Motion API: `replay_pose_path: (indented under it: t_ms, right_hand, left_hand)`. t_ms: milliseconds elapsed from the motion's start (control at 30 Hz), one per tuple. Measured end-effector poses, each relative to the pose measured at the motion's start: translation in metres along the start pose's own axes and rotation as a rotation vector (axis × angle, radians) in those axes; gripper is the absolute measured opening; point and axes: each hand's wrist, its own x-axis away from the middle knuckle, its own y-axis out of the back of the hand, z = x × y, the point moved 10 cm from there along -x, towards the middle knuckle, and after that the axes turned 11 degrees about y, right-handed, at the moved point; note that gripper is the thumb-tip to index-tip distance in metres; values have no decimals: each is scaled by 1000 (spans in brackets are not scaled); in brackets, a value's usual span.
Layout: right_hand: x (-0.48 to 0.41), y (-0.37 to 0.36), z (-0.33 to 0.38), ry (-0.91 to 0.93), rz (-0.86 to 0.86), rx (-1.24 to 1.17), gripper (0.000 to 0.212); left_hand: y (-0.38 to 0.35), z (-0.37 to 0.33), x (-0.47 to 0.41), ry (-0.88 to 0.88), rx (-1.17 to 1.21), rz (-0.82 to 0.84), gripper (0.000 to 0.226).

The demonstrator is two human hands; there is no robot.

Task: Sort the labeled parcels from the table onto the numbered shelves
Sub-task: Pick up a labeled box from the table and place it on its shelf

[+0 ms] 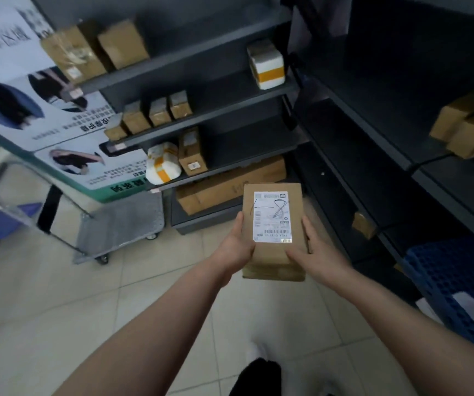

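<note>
A flat brown cardboard parcel [273,252] with a white printed shipping label [272,215] is held in the air over the pale tiled floor [144,295], just in front of the dark grey metal shelves [201,78]. The left hand [234,248] grips its left edge and the right hand [317,254] its near right corner, the fingers [297,254] of both curled round the cardboard with the thumbs along the sides. Small brown boxes [158,112] and a white parcel with orange tape [267,65] stand on the shelves, a grey flatbed trolley [121,221] stands at their left, and a blue plastic crate [458,281] sits at the right.
</note>
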Motion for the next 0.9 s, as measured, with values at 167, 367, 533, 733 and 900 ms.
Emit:
replay_pose_path:
  t_ms: [167, 367, 533, 733, 900]
  right_hand:
    - [-59, -16, 11, 7, 53, 41, 85]
    - [-148, -38, 29, 1, 101, 70, 82]
    - [-236, -66, 45, -69, 99, 66, 83]
    - [-318, -103, 54, -132, 120, 6, 81]
    - [-375, -124, 41, -202, 155, 3, 79]
  left_hand:
    - [35, -10, -41, 1, 60, -27, 71]
    - [84, -19, -115, 36, 100, -6, 67]
    - [137, -32, -198, 45, 114, 47, 63]
    - [189, -29, -285, 82, 103, 83, 41]
    - [206, -25, -345, 119, 98, 103, 35]
